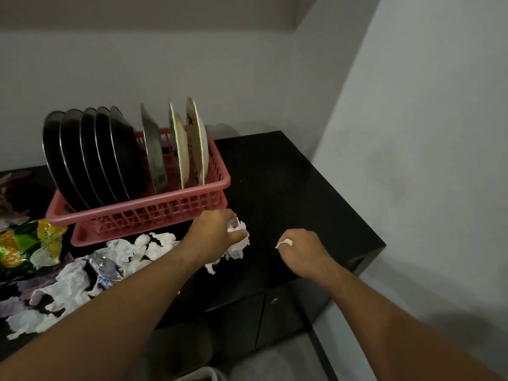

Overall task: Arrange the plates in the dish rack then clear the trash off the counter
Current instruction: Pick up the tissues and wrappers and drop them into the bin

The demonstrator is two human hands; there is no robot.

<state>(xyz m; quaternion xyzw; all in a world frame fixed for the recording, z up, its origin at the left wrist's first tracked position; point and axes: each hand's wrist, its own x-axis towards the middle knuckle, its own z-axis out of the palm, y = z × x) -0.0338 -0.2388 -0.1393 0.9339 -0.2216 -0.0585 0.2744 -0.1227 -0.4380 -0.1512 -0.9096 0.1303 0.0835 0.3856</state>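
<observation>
Dark plates (pixel 90 160), five, left hand (pixel 211 235), right hand (pixel 305 248) gripping tissue (pixel 239 247)

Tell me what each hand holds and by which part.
The left hand grips a crumpled white tissue by its upper edge, bunched in curled fingers. The right hand pinches a small white paper scrap; only its tip shows.

left grip (pixel 217 235): fingertips hidden behind the knuckles, buried in paper wad (pixel 239 244).
right grip (pixel 302 251): fingers curled out of sight; paper scrap (pixel 284 242) shows only a tip at its 10 o'clock.
dark plates (pixel 90 158): lower rims hidden by dish rack (pixel 154 209) wall.
cream plates (pixel 181 149): pattern too small to tell.
green wrapper (pixel 24 243), 9 o'clock: cut by the edge, print unreadable.
counter (pixel 288 188): left end cut off.
</observation>
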